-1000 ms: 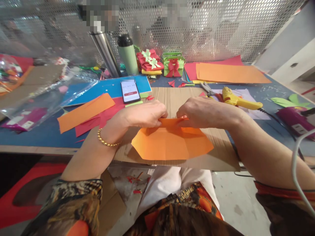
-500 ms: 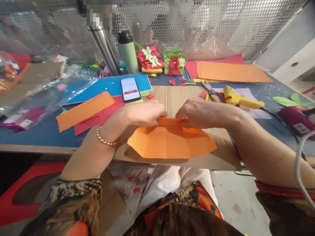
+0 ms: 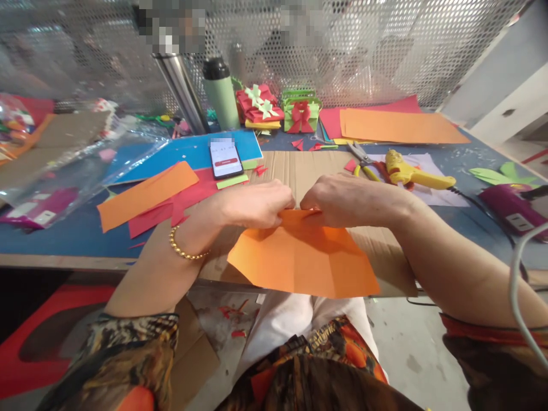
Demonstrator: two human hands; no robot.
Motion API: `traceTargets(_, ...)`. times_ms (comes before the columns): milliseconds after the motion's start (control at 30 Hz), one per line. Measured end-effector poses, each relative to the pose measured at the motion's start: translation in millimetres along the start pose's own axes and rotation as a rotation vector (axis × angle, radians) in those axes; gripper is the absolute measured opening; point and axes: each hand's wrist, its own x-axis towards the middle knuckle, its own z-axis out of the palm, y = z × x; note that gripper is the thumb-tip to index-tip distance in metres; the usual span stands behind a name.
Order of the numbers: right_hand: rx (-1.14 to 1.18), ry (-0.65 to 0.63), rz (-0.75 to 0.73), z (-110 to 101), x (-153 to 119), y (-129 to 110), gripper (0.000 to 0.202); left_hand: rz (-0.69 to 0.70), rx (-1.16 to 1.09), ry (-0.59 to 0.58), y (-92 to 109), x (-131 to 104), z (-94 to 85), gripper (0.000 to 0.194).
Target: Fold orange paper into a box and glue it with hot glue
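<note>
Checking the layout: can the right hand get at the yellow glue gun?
Probably yes: the yellow glue gun lies close by with nothing visible covering it, though the right hand is pinching the orange paper.

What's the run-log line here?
left hand: holding orange paper | right hand: holding same paper | paper: creased, above cardboard

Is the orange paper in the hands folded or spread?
Mostly spread: the paper shows a broad, creased face. The left hand and right hand partly hide its far edge; cannot tell there.
</note>
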Motion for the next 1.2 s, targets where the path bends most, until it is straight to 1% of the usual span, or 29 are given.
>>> traceTargets(100, 0.016, -0.025, -0.050, 1.6, 2.2, 0.8, 0.022, -0.034, -0.023, -0.018, -0.2, -1.3, -1.4, 0.017)
traceTargets(233, 0.030, -0.027, -0.108, 1.0, 1.9, 3.7, 0.023, -0.089, 0.061, -0.087, 2.1, -7.8, -8.6, 0.017)
traceTargets(333, 0.032, -0.023, -0.122, 1.7, 1.9, 5.2, 0.024, -0.080, 0.107, -0.097, 4.5, -10.0, -10.9, 0.019)
traceTargets(467, 0.031, -0.013, -0.148, 3.3, 2.8, 5.2, 0.023, -0.045, 0.144, -0.098, 4.6, -7.6, -9.1, 0.023)
traceTargets(667, 0.026, -0.030, -0.124, 1.4, 2.0, 0.9, 0.023, -0.043, 0.087, -0.099, 0.9, -5.2, -7.0, 0.023)
traceTargets(833, 0.027, -0.004, -0.113, 3.3, 2.0, 0.5, 0.026, 0.029, -0.030, 0.035, 1.4, -1.4, -1.6, 0.029)
traceTargets(900, 0.018, -0.009, -0.095, 3.5, 1.7, 1.0, 0.026, 0.034, -0.034, 0.069, 1.4, 0.1, 1.0, 0.027)
traceTargets(967, 0.019, -0.015, -0.070, 2.6, 0.6, 2.2, 0.024, 0.021, -0.005, 0.078, 1.1, 0.5, 2.3, 0.023)
traceTargets(1133, -0.029, -0.079, 0.076, -2.3, -3.8, 6.9, 0.020, 0.027, 0.039, 0.073, 1.9, -2.0, -0.8, 0.019)
traceTargets(1200, -0.026, -0.093, 0.070, -3.3, -4.4, 7.4, 0.020, 0.025, 0.039, 0.061, 3.1, -2.6, -2.6, 0.020)
